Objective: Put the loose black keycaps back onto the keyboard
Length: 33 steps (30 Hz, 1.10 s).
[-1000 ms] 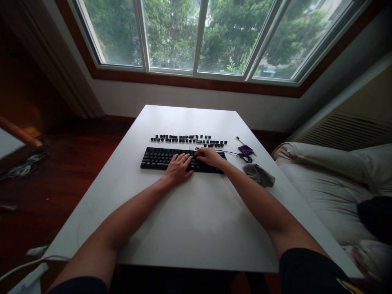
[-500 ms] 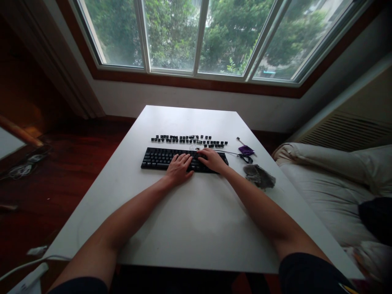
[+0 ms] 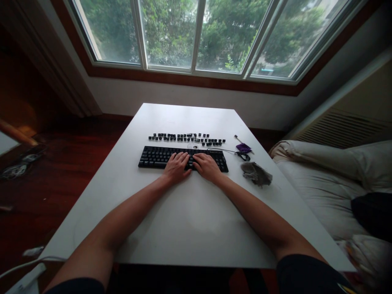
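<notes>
A black keyboard (image 3: 153,157) lies on the white table (image 3: 196,220) in front of me. My left hand (image 3: 177,167) rests over its middle, palm down, with the fingers stretched forward on the keys. Beside it, my right hand (image 3: 206,166) lies on the keys right of the middle, fingers extended and slightly bent. Neither hand holds anything. Both hands cover part of the keys. Just beyond the keyboard, several loose black keycaps (image 3: 171,139) stand in rough rows. A small clear round item (image 3: 192,146) sits between them and the keyboard.
Right of the keyboard lie a grey cloth (image 3: 256,174), a coiled black cable (image 3: 243,156), a purple cloth-like piece (image 3: 243,148) and a small thin brush-like stick (image 3: 240,139). A light-coloured sofa (image 3: 309,183) borders the table on the right. A window (image 3: 196,36) is ahead.
My right hand has drawn back slightly towards me and to the left, uncovering more of the keyboard's right end. The left hand stays on the keys. The whole view has shifted a little.
</notes>
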Available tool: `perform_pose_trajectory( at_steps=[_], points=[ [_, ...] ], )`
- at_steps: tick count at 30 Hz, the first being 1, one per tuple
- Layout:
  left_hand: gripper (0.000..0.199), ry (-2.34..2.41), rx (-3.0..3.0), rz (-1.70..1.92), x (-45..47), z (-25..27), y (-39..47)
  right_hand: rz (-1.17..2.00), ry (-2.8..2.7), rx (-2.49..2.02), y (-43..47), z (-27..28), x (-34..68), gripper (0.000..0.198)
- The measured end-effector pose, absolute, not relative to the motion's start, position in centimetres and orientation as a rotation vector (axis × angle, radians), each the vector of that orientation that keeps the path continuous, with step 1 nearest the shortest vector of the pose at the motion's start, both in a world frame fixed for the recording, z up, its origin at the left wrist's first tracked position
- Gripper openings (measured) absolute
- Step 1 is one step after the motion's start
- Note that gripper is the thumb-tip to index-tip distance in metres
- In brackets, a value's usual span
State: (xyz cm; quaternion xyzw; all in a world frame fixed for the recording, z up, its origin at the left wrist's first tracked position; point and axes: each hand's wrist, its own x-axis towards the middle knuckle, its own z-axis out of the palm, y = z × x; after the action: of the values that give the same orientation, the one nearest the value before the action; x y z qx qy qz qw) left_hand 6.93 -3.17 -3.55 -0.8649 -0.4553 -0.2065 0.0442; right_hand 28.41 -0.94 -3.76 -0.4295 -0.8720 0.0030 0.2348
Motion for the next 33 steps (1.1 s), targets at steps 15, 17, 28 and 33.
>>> perform_pose_trajectory(
  at_steps=[15, 17, 28, 33],
  points=[
    [0.065, -1.399, -2.634, -0.648, 6.8, -3.7, -2.9, 0.091, -2.055, -1.517, 5.3, -1.9, 35.2, 0.021],
    [0.065, -1.354, -2.659, -0.625, 6.8, -3.7, -2.9, 0.076, -2.116, -1.539, 6.4, -1.9, 35.4, 0.020],
    [0.062, -1.118, -2.771, -0.430, 7.0, -3.3, -2.7, -0.225, -2.409, -1.639, 10.2, -1.3, 33.7, 0.024],
    [0.067, -1.103, -2.777, -0.415, 7.0, -2.9, -2.6, -0.294, -2.530, -1.652, 11.2, -0.9, 32.5, 0.027]
  ],
)
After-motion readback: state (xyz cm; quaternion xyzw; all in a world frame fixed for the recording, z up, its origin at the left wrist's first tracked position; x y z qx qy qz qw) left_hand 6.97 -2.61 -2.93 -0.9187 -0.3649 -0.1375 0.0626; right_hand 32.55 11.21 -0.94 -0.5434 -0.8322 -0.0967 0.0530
